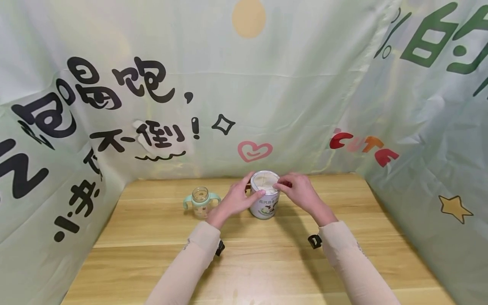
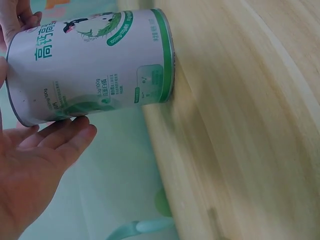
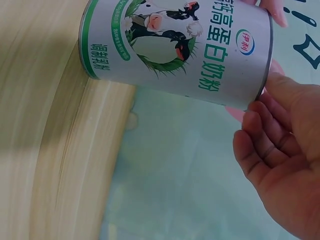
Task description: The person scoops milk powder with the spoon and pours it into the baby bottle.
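A white milk powder can with green bands, green lettering and a cow picture stands upright near the table's back edge. Its top shows a pale off-white surface inside the rim. My left hand holds the can from the left, thumb over the near rim and fingers along the side, as the left wrist view shows. At the right rim, my right hand pinches with thumb and forefinger while its other fingers curl below. I cannot tell whether a lid edge lies in that pinch.
Left of the can, close by my left forearm, stands a clear baby bottle with mint-green handles and no cap on top. The wooden table ends at printed cloth walls at the back and both sides.
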A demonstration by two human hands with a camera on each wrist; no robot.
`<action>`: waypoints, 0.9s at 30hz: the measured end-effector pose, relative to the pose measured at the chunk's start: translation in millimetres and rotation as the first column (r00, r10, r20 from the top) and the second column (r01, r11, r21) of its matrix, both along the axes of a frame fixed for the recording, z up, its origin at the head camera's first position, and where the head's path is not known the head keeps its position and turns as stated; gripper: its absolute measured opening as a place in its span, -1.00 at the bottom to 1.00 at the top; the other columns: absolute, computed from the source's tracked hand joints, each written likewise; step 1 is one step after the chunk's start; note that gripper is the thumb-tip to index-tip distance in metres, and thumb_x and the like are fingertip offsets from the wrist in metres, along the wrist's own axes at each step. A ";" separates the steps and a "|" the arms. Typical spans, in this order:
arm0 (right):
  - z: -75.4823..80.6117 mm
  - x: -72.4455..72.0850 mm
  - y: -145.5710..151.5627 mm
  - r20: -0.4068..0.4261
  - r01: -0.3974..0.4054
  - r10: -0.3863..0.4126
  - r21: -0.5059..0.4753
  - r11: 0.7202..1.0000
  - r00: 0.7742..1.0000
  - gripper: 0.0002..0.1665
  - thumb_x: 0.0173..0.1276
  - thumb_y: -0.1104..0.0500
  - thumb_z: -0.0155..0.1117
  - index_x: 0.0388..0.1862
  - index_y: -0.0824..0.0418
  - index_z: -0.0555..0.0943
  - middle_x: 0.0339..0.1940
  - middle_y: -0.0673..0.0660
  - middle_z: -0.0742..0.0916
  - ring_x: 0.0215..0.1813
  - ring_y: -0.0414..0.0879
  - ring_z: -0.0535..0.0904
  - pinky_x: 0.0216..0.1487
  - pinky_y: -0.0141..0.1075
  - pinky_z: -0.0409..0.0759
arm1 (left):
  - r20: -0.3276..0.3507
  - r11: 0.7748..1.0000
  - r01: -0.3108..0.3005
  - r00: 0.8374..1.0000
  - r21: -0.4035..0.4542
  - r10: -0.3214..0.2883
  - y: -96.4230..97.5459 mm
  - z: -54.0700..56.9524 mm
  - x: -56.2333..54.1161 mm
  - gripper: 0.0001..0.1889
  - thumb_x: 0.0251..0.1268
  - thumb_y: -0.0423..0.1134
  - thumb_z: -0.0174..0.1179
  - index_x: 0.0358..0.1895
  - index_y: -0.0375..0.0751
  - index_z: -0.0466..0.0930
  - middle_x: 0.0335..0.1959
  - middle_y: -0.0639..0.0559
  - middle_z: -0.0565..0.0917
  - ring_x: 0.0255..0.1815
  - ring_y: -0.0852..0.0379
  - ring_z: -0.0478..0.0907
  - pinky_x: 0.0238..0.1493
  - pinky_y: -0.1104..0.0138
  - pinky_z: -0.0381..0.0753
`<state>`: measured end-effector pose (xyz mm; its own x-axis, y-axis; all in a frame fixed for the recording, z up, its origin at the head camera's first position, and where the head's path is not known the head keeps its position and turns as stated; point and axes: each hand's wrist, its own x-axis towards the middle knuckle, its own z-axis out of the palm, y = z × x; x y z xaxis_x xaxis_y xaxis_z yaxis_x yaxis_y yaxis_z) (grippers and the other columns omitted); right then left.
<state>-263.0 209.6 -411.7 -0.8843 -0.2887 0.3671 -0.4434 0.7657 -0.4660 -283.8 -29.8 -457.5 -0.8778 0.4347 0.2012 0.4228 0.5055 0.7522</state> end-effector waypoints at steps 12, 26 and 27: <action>3.6 -3.3 -9.2 -0.021 0.018 -0.019 -0.021 1.000 1.000 -0.74 0.45 0.12 0.46 -0.09 0.32 0.81 -0.19 0.22 0.83 -0.26 -0.03 0.67 -0.24 -0.18 0.67 | 0.021 1.000 0.000 1.000 -0.006 0.000 0.8 -0.3 0.4 -0.04 0.49 0.31 0.18 0.72 -0.12 0.02 0.50 -0.28 0.50 0.44 -0.21 0.56 0.43 -0.08 0.58; 4.3 -9.3 -25.7 -0.014 0.050 -0.050 -0.004 0.999 0.999 -0.73 0.52 0.11 0.39 0.02 0.26 0.81 -0.15 0.19 0.88 -0.29 -0.03 0.73 -0.30 -0.17 0.68 | 0.042 1.000 -0.002 0.999 -0.024 0.003 -0.4 1.7 0.7 -0.03 0.50 0.30 0.17 0.73 -0.11 -0.02 0.48 -0.28 0.53 0.47 -0.19 0.54 0.47 -0.08 0.54; 4.0 -10.1 -25.8 -0.014 0.050 -0.050 -0.001 0.999 0.999 -0.74 0.52 0.12 0.39 0.01 0.26 0.81 -0.15 0.19 0.88 -0.29 -0.04 0.72 -0.31 -0.18 0.67 | 0.042 1.000 -0.003 0.999 -0.027 0.004 -0.6 1.9 0.5 -0.03 0.50 0.31 0.17 0.73 -0.11 -0.02 0.49 -0.28 0.52 0.47 -0.18 0.54 0.47 -0.08 0.53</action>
